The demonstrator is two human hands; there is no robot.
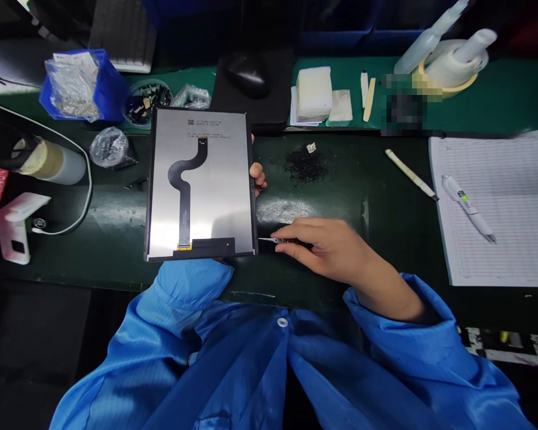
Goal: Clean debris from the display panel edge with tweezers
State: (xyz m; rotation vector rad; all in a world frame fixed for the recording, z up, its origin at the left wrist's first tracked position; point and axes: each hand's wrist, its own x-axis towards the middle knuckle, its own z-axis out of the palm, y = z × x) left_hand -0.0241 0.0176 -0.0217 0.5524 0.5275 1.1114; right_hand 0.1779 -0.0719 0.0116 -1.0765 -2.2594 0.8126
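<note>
A flat display panel (224,185) with a silver back and black edges is held up over the dark green bench. A curved black ribbon cable (185,209) runs down its back. My left hand (257,177) is behind the panel, its fingertips curled round the right edge; the rest of it is hidden. Pinched between the thumb and fingers of my right hand (325,248) are thin metal tweezers (269,239), whose tip is at the panel's lower right edge. Whether the tip touches the edge is too small to tell.
Black scraps (307,166) lie right of the panel. Farther right are a stick tool (411,174) and a lined notebook (511,251) with a pen (468,207). Behind stand white blocks (314,94), a mouse (247,74) and a blue bin (110,83). A cable (88,179) curves at left.
</note>
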